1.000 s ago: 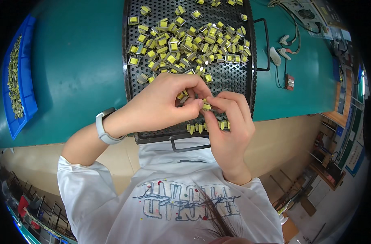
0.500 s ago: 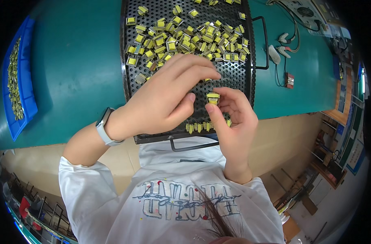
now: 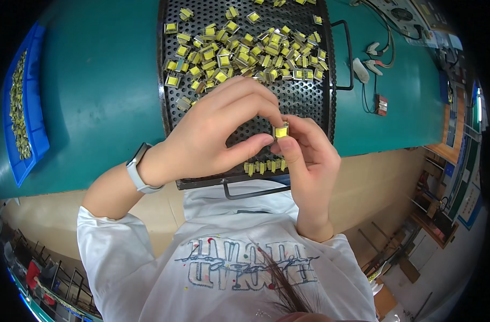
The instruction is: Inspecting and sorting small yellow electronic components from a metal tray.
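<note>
A small yellow-and-grey component point(image 3: 281, 131) is pinched between my two hands, just above the near end of a black perforated metal tray point(image 3: 309, 104). My left hand point(image 3: 212, 131) comes in from the left with its thumb and forefinger on the part. My right hand point(image 3: 304, 153) grips it from below and the right. A short row of the same components point(image 3: 263, 167) stands along the tray's near edge, beneath my hands. A loose heap of several more components point(image 3: 239, 51) fills the tray's far half.
The tray rests on a teal bench point(image 3: 94, 96) with a wire handle point(image 3: 344, 53) on its right side. A blue bin point(image 3: 24, 112) of small parts sits at the far left. White clips and cables point(image 3: 371, 61) lie to the right of the tray.
My left hand lifted its fingers off for a moment, then closed back onto the component held by my right hand. Both hands stay over the tray's near end.
</note>
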Available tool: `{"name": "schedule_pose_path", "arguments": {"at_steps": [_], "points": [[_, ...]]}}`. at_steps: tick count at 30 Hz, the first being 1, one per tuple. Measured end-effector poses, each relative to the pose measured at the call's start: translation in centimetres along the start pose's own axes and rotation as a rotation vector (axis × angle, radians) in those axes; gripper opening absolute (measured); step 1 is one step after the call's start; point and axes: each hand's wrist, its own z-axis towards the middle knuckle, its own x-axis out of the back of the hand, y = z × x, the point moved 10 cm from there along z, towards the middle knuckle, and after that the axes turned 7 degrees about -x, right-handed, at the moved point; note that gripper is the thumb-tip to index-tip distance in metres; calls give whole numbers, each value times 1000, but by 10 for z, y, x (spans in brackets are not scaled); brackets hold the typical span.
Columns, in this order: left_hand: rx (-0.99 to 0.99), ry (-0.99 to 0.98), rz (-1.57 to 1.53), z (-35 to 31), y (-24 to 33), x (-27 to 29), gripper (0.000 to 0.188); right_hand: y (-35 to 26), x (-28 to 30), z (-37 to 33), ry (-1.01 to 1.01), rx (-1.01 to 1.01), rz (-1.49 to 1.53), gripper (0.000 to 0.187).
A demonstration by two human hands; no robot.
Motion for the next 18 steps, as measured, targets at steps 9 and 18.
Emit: {"name": "schedule_pose_path", "arguments": {"at_steps": [9, 18], "points": [[37, -7, -38, 0, -4, 0, 25, -5, -4, 0, -46, 73, -15, 29], [50, -3, -54, -2, -5, -1, 25, -4, -5, 0, -75, 80, 13, 30]]}}
